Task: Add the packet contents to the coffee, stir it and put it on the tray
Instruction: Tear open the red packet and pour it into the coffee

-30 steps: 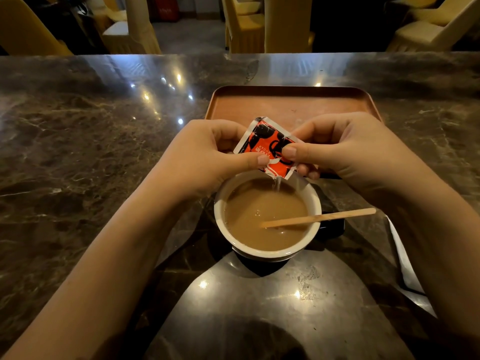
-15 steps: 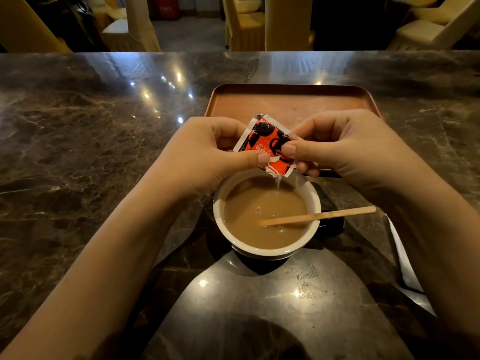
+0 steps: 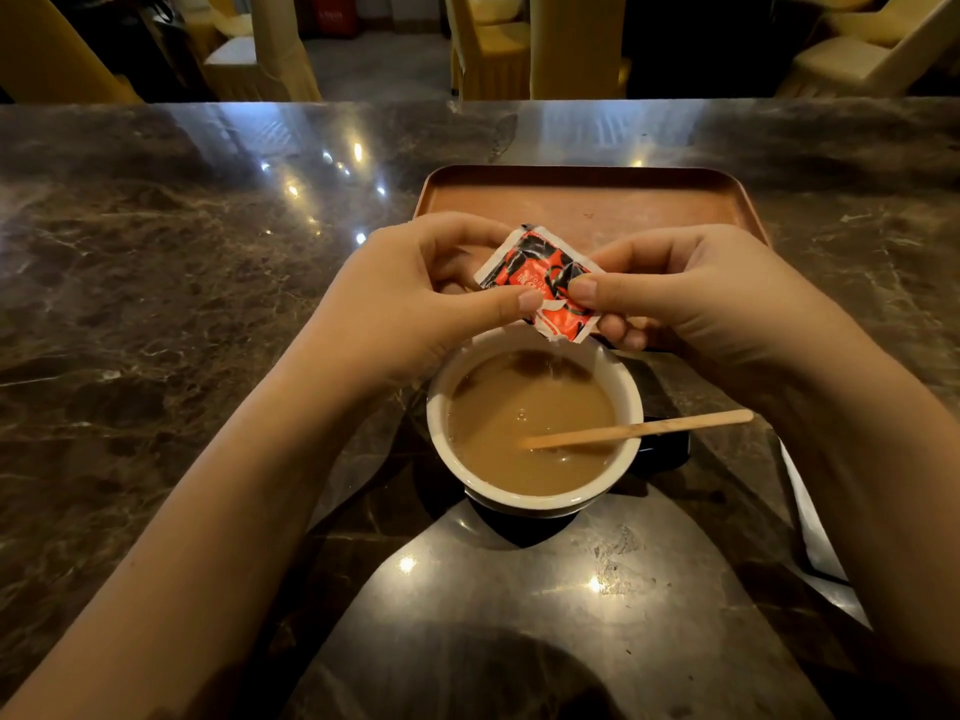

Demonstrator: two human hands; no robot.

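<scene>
Step one is in progress: the left hand [image 3: 415, 309] and right hand [image 3: 691, 298] both pinch one packet [image 3: 540, 280], tilted above one cup [image 3: 535, 498] of coffee [image 3: 514, 433] on the counter [image 3: 156, 283]. A thin stream falls from its torn lower corner. One wooden stirrer [image 3: 639, 431] rests across the rim. Stirring and transfer to the one tray [image 3: 582, 200], beyond the cup, remain.

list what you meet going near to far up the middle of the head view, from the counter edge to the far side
Bare marble counter → coffee cup with the wooden stirrer leaning in it → red packet, pinched by left hand and right hand → brown tray → yellow-covered chairs.
</scene>
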